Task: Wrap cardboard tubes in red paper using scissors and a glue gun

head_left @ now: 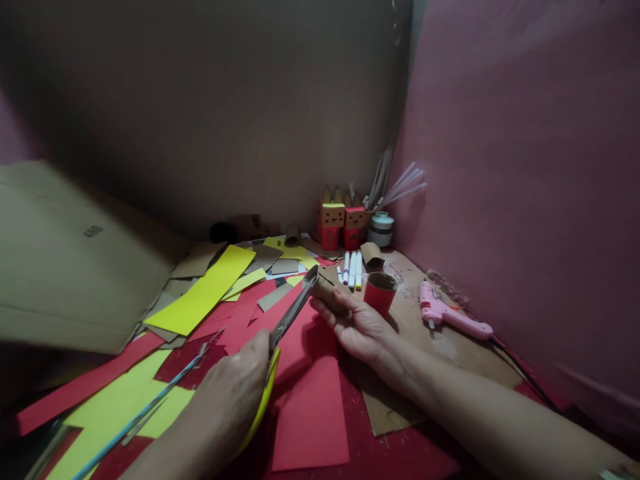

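My left hand [235, 387] is closed around the yellow handles of a pair of scissors [291, 319], whose blades point up and away. The blade tips meet the near open end of a brown cardboard tube [327, 293]; I cannot tell whether they are cutting into it. My right hand [363, 327] grips that tube between thumb and fingers, tilted above the table. Below both hands lies a long sheet of red paper [311, 413]. Just behind my right hand stands a tube wrapped in red [380, 293].
A pink glue gun [453, 313] with a cord lies at the right. Several markers [353, 267] lie behind the hands. Two red figures with cardboard faces [333, 220] and a lidded jar [381, 230] stand at the back. Yellow paper [203, 293] and a blue-striped stick [145, 407] lie left.
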The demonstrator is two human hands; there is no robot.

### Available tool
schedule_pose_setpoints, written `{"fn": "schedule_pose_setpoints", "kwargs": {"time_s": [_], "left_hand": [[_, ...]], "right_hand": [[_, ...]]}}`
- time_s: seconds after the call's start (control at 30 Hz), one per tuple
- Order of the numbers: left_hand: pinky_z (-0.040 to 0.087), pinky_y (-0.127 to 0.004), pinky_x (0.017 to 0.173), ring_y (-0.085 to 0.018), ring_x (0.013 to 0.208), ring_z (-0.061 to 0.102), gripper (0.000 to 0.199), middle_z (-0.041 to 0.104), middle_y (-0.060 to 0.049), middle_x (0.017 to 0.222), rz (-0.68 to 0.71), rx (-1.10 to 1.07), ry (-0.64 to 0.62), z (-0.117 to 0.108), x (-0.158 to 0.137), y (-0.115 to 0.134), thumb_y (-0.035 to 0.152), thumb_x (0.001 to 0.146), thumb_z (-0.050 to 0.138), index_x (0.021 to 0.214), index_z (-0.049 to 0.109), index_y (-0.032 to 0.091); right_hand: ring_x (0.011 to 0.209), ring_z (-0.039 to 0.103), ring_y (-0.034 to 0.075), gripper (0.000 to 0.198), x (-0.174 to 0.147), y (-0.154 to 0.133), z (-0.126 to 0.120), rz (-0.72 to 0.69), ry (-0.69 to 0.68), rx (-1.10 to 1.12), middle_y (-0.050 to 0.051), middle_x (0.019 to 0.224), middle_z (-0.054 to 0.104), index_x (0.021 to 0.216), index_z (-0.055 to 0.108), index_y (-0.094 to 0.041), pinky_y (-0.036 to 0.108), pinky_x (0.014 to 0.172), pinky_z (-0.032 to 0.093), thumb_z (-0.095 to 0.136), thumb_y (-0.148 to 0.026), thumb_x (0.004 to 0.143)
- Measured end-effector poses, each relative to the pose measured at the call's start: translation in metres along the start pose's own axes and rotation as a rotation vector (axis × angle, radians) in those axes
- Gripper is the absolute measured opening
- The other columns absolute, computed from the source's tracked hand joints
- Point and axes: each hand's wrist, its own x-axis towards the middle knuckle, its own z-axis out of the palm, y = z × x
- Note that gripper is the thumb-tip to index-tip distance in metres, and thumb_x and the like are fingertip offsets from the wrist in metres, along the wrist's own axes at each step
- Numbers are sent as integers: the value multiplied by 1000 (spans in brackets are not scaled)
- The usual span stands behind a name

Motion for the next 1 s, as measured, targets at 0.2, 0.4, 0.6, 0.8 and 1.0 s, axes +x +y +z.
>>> {"fn": "schedule_pose_setpoints", "kwargs": {"time_s": [0.2, 0.4, 0.6, 0.8, 1.0], "left_hand": [[34, -30, 54, -23, 62, 61, 14, 58, -3, 69, -33, 94, -59, -6, -5, 2, 9, 79, 35, 86, 35, 22], [39, -31, 63, -22, 70, 60, 20, 59, -8, 83, 64, -76, 12, 2, -8, -1, 11, 80, 36, 97, 37, 20], [34, -30, 57, -23, 63, 57, 27, 58, -5, 74, 40, -75, 33, 9, -7, -3, 9, 73, 44, 94, 34, 21], [30, -30, 53, -22, 56, 54, 16, 55, -3, 67, 20, -100, 12, 4, -9, -3, 12, 77, 38, 89, 35, 22], [30, -29, 53, -21, 55, 53, 15, 54, -1, 65, 51, -125, 38, 5, -9, -4, 16, 78, 40, 91, 37, 22]], "right_hand": [[81, 69, 17, 17, 4, 0, 0, 4, -86, -26, 8, 85, 74, 79, 71, -11, 28, 82, 56, 68, -2, 65], [95, 67, 20, 24, 4, 3, -2, -64, -214, -84, 9, 95, 74, 88, 72, -10, 30, 91, 51, 71, -5, 65], [100, 65, 19, 21, 2, 9, -4, -120, -294, -188, 6, 99, 73, 92, 73, -15, 29, 93, 49, 71, -12, 71], [98, 66, 19, 25, 1, 9, -2, -189, -284, -212, 4, 99, 73, 92, 73, -19, 32, 93, 49, 73, -11, 68], [98, 65, 18, 30, 1, 9, -1, -242, -298, -244, 2, 101, 72, 97, 71, -21, 33, 95, 47, 74, -13, 68]]}}
